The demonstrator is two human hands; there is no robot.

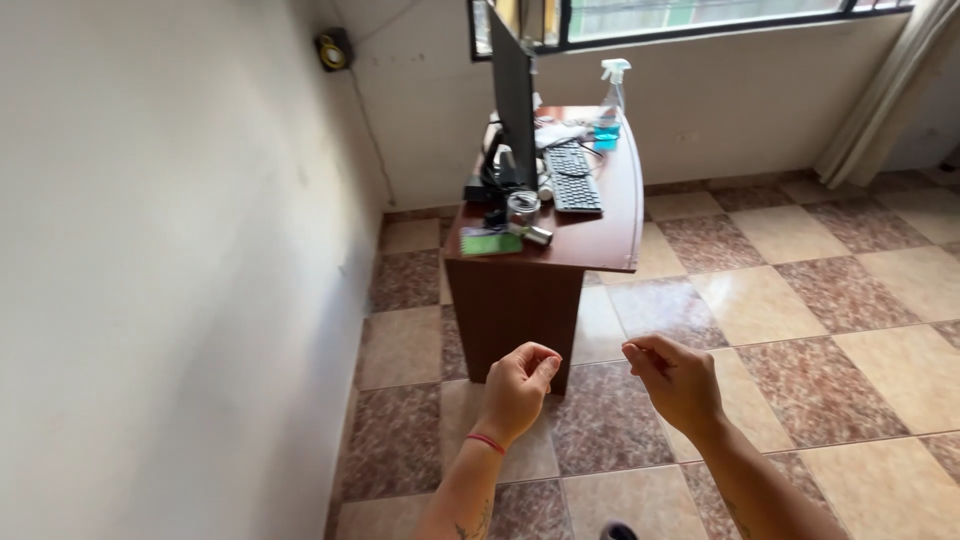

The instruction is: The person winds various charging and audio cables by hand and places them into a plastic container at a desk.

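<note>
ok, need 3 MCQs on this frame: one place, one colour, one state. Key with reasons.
1. Where does the spray bottle stand?
A. far end of the desk, by the window
B. on the floor
C. beside the left hand

2. What colour is the band on the left wrist?
A. blue
B. red
C. white

3. How are both hands?
A. flat, open
B. loosely closed, in the air
C. pressed on the desk

Key: 1 A, it rises behind the keyboard. 2 B, a thin red loop. 3 B, left hand and right hand curl above the tiles.

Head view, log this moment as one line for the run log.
left hand: curled, empty | right hand: fingers pinched, nothing visible held | nearest: wooden desk ahead | on desk: monitor, keyboard, spray bottle
</note>
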